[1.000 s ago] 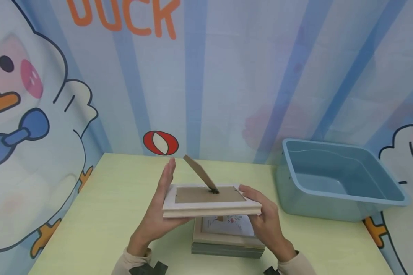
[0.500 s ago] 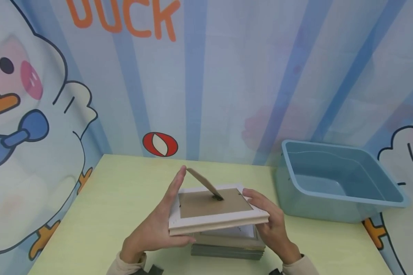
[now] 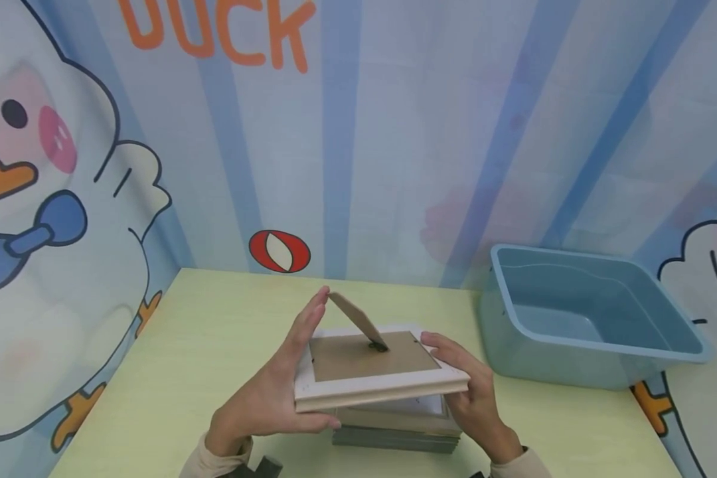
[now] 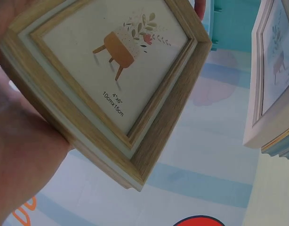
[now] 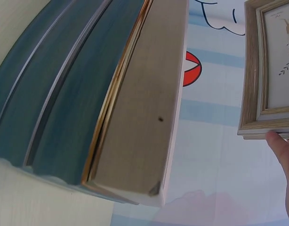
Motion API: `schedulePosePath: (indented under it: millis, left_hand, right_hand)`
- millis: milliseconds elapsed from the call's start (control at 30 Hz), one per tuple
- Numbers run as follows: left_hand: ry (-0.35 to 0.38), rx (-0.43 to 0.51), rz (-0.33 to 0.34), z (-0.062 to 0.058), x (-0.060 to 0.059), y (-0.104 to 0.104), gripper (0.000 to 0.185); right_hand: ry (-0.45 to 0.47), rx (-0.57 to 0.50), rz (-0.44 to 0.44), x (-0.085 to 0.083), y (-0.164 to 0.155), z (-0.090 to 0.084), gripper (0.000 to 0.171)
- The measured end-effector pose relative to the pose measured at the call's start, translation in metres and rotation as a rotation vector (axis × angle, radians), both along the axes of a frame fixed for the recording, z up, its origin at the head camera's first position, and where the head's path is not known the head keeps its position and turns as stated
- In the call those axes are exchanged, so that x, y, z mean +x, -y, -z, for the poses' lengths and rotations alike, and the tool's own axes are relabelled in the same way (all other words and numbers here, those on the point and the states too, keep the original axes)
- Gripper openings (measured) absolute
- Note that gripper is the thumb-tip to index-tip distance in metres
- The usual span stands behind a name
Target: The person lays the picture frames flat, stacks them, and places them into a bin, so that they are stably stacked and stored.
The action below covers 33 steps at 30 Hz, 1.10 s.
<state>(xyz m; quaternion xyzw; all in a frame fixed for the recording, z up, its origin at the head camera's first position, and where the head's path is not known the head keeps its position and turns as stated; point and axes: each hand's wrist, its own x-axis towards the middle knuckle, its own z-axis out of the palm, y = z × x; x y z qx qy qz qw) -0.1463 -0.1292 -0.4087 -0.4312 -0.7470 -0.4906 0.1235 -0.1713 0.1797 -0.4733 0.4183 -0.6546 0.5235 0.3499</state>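
Observation:
Both hands hold a picture frame (image 3: 388,387) face down over the table, its brown back board (image 3: 346,362) upward. An easel leg (image 3: 357,317) stands up at a slant from that board. My left hand (image 3: 265,392) grips the left side, thumb underneath and fingertips right at the leg's raised end. On the right side, my right hand (image 3: 475,398) pinches the rim. The left wrist view shows the front: a wood-look moulding (image 4: 170,103) round a print of a plant on a stool. Below lies a stack of frames (image 3: 397,439), partly hidden by the held one.
A blue plastic bin (image 3: 579,358) stands at the right rear of the pale yellow table (image 3: 227,318). Behind it hangs a striped blue backdrop (image 3: 394,133) with duck drawings. The stack's top frame (image 4: 257,89) is pale, with greenish ones beneath it.
The frame has come down slightly and to the right, its back tilting more toward me. My left fingertips have moved to the easel leg's end. Over the last half second little differs.

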Motion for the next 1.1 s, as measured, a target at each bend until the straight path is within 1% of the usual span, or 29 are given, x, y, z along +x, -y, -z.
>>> schedulePosePath:
  millis: [133, 233, 333, 400, 467, 533, 600, 667, 767, 933, 1100]
  left_hand:
    - [-0.016, 0.034, -0.028, -0.001, 0.001, -0.002, 0.119]
    - [-0.032, 0.084, -0.046, 0.0, 0.002, -0.003, 0.118]
    - [-0.062, 0.153, -0.04, 0.004, 0.002, -0.003, 0.114]
    - [-0.1, 0.205, -0.039, 0.007, 0.002, -0.003, 0.106]
    - [-0.148, 0.241, -0.053, 0.01, 0.003, -0.003, 0.096]
    - [-0.193, 0.251, -0.091, 0.013, 0.003, -0.002, 0.084]
    - [-0.227, 0.234, -0.146, 0.016, 0.005, -0.002, 0.073]
    - [-0.264, 0.232, -0.182, 0.019, 0.005, -0.001, 0.064]
    - [-0.282, 0.261, -0.204, 0.023, 0.006, 0.0, 0.052]
    - [-0.279, 0.352, -0.175, 0.029, 0.005, 0.001, 0.037]
    - [-0.268, 0.38, -0.164, 0.033, 0.004, 0.0, 0.029]
  right_hand:
    - [-0.002, -0.008, 0.001, 0.001, 0.0, 0.001, 0.024]
    - [-0.011, -0.016, 0.015, 0.001, 0.001, 0.001, 0.024]
    - [-0.025, -0.027, 0.038, 0.002, 0.0, 0.001, 0.025]
    - [-0.035, -0.031, 0.06, 0.002, 0.0, 0.0, 0.027]
    - [-0.047, -0.03, 0.083, 0.003, -0.001, 0.0, 0.03]
    - [-0.058, -0.026, 0.102, 0.003, -0.002, 0.0, 0.033]
    - [-0.065, -0.02, 0.117, 0.003, -0.002, -0.001, 0.034]
    - [-0.068, -0.02, 0.121, 0.003, -0.001, -0.003, 0.034]
    - [-0.068, -0.04, 0.109, 0.004, 0.0, -0.005, 0.032]
    - [-0.073, -0.057, 0.112, 0.005, 0.002, -0.008, 0.031]
    - [-0.067, -0.051, 0.128, 0.005, 0.002, -0.006, 0.031]
